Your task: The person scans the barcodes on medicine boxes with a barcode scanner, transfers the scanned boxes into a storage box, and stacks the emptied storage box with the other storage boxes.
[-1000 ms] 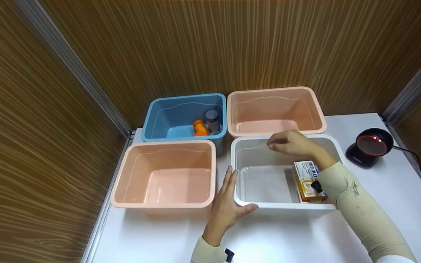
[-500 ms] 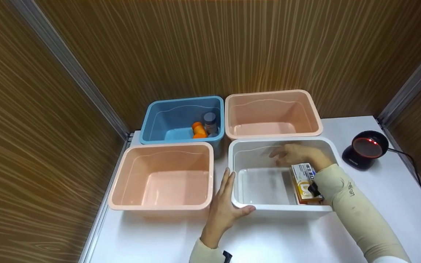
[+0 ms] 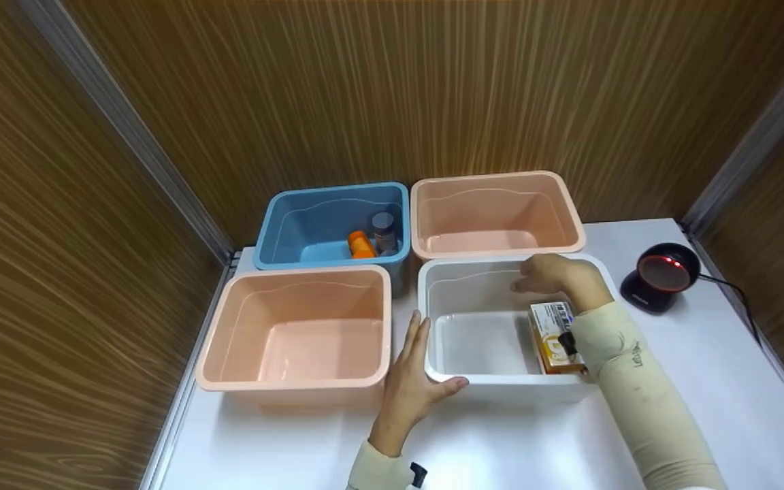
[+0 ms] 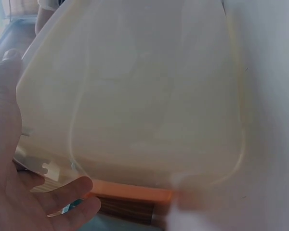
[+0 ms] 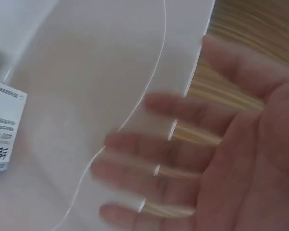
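A white bin (image 3: 439, 313) stands at the front right. My left hand (image 3: 409, 388) rests at its front left corner, fingers straight along the side wall and thumb over the front rim. In the left wrist view, that hand (image 4: 24, 159) lies beside the bin's translucent wall (image 4: 144, 96). My right hand (image 3: 555, 275) is over the back part of the bin and holds nothing; the right wrist view shows its fingers (image 5: 178, 149) extended and blurred near the rim. Beneath the right forearm, a white and yellow medicine box (image 3: 552, 333) lies inside the bin, partly covered by the sleeve.
Left of the white bin is a pink bin (image 3: 211, 327). Behind stand a blue bin (image 3: 266, 231), holding an orange bottle (image 3: 361, 245) and a grey-capped bottle (image 3: 384, 231), and another pink bin (image 3: 494, 182). A black scanner (image 3: 661, 275) with red lights and a cable is at right.
My right hand dips down into the white bin, then rises again near its back rim, empty. My left hand keeps its place at the corner. The head view shifts slightly.
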Demonstrator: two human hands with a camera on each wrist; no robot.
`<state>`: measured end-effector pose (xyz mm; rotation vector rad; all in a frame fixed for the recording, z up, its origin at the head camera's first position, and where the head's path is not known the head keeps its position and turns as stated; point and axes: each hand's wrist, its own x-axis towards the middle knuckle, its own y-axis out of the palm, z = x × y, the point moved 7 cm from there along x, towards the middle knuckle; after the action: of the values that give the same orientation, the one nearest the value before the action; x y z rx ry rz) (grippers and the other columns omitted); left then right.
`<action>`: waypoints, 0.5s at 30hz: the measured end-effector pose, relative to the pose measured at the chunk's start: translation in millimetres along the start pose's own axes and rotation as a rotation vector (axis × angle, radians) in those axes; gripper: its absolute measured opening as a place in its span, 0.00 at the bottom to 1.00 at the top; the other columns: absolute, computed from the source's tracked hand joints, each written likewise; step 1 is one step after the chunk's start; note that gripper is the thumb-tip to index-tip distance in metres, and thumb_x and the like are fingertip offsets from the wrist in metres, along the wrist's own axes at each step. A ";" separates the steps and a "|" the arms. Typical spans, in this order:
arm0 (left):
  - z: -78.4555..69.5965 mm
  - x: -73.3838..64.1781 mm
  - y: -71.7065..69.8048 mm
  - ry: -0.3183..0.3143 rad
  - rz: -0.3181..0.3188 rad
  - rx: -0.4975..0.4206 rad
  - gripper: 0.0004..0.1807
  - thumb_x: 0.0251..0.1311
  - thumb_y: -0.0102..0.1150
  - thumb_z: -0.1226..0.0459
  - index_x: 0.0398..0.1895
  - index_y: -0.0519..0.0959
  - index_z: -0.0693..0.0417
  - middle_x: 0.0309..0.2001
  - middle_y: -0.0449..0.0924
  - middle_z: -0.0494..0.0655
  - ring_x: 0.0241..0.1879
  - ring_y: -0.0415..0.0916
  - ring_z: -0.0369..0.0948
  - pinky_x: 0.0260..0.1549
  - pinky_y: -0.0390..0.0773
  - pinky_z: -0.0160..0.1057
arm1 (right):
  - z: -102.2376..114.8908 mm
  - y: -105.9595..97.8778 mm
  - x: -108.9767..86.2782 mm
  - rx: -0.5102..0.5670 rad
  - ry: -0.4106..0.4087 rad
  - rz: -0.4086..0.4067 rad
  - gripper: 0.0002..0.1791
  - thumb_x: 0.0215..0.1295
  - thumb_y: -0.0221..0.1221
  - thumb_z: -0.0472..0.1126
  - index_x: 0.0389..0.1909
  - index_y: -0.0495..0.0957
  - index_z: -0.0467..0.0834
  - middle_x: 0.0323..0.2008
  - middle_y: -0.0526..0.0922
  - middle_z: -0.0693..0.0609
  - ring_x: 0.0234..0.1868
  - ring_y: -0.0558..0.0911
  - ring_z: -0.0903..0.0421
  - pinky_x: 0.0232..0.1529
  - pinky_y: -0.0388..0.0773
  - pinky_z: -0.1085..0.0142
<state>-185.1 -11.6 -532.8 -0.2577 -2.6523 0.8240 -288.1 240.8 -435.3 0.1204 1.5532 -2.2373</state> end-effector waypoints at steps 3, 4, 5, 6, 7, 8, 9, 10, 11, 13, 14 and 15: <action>0.1 0.4 -0.1 -0.002 0.004 0.015 0.65 0.44 0.65 0.27 0.81 0.54 0.48 0.81 0.43 0.41 0.72 0.59 0.53 0.62 0.69 0.56 | -10.1 2.0 -1.3 -0.011 0.036 -0.037 0.28 0.63 0.64 0.49 0.51 0.80 0.28 0.48 0.83 0.32 0.50 0.80 0.35 0.56 0.72 0.43; 0.3 0.2 0.1 -0.009 0.004 0.021 0.65 0.44 0.64 0.26 0.81 0.54 0.48 0.81 0.42 0.41 0.72 0.59 0.53 0.62 0.68 0.56 | -15.4 3.6 -0.4 -0.009 0.043 -0.048 0.29 0.63 0.65 0.50 0.51 0.80 0.27 0.49 0.83 0.32 0.50 0.80 0.34 0.56 0.72 0.42; 0.3 0.0 0.5 -0.011 0.005 0.027 0.65 0.44 0.64 0.25 0.81 0.54 0.47 0.82 0.42 0.41 0.72 0.59 0.54 0.63 0.68 0.56 | -18.5 4.6 -1.9 0.005 0.052 -0.053 0.30 0.63 0.65 0.50 0.52 0.79 0.26 0.50 0.82 0.30 0.51 0.80 0.33 0.56 0.71 0.42; 0.1 -0.1 0.8 -0.015 0.005 0.030 0.65 0.44 0.63 0.25 0.81 0.54 0.47 0.82 0.42 0.41 0.72 0.59 0.54 0.63 0.68 0.56 | -21.4 6.2 -3.3 0.014 0.056 -0.049 0.30 0.63 0.65 0.49 0.52 0.78 0.25 0.49 0.82 0.29 0.51 0.80 0.33 0.56 0.71 0.42; -0.1 -0.4 1.3 -0.016 0.006 0.033 0.65 0.44 0.63 0.25 0.81 0.54 0.47 0.82 0.42 0.41 0.72 0.59 0.54 0.63 0.68 0.56 | -25.4 7.9 -4.8 0.021 0.062 -0.048 0.29 0.63 0.64 0.49 0.50 0.78 0.25 0.47 0.83 0.30 0.49 0.80 0.34 0.55 0.72 0.42; -0.8 -0.6 1.9 -0.015 0.008 0.032 0.65 0.44 0.63 0.25 0.81 0.54 0.47 0.82 0.41 0.40 0.72 0.59 0.54 0.63 0.68 0.56 | -30.4 10.5 -6.8 0.029 0.081 -0.033 0.28 0.64 0.63 0.48 0.48 0.79 0.25 0.45 0.83 0.31 0.47 0.81 0.35 0.55 0.73 0.42; -0.4 -0.2 1.8 -0.016 0.008 0.033 0.65 0.44 0.63 0.25 0.81 0.54 0.47 0.82 0.42 0.41 0.71 0.60 0.54 0.63 0.68 0.56 | -31.4 12.4 -9.9 0.048 0.112 0.005 0.27 0.65 0.62 0.48 0.48 0.78 0.24 0.44 0.83 0.30 0.46 0.81 0.35 0.55 0.73 0.42; -0.2 0.2 1.8 -0.016 0.009 0.033 0.65 0.45 0.63 0.25 0.81 0.53 0.47 0.82 0.42 0.42 0.71 0.60 0.54 0.63 0.68 0.56 | -36.8 15.4 -10.3 0.073 0.144 0.017 0.26 0.64 0.62 0.47 0.46 0.79 0.24 0.41 0.83 0.31 0.44 0.81 0.37 0.54 0.73 0.42; 0.1 0.4 1.8 -0.016 0.010 0.035 0.65 0.45 0.63 0.26 0.81 0.53 0.47 0.82 0.42 0.42 0.71 0.61 0.54 0.62 0.69 0.56 | -39.3 17.8 -12.9 0.101 0.172 0.031 0.26 0.64 0.62 0.46 0.46 0.78 0.23 0.40 0.83 0.32 0.43 0.81 0.38 0.55 0.73 0.43; 0.4 0.7 1.3 -0.016 0.010 0.040 0.65 0.44 0.63 0.25 0.81 0.54 0.47 0.82 0.43 0.43 0.70 0.62 0.54 0.62 0.70 0.55 | -48.1 25.3 -13.4 0.150 0.222 0.046 0.26 0.62 0.62 0.45 0.47 0.77 0.23 0.41 0.82 0.34 0.44 0.80 0.39 0.57 0.72 0.43; 0.3 1.0 0.9 -0.014 0.010 0.044 0.65 0.45 0.63 0.25 0.81 0.54 0.48 0.81 0.43 0.44 0.69 0.63 0.54 0.61 0.70 0.55 | -52.4 29.0 -12.8 0.194 0.263 0.039 0.29 0.59 0.64 0.45 0.51 0.76 0.24 0.43 0.81 0.35 0.46 0.79 0.40 0.58 0.72 0.45; 0.4 1.2 0.6 -0.015 0.009 0.048 0.65 0.44 0.63 0.25 0.81 0.54 0.47 0.81 0.43 0.44 0.69 0.63 0.54 0.61 0.70 0.55 | -54.2 31.7 -11.5 0.223 0.273 0.022 0.33 0.58 0.66 0.45 0.55 0.73 0.23 0.47 0.80 0.33 0.49 0.78 0.38 0.61 0.69 0.45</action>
<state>-186.3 -11.1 -533.1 -0.2520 -2.6429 0.8942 -274.3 284.3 -480.0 0.5242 1.4152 -2.4506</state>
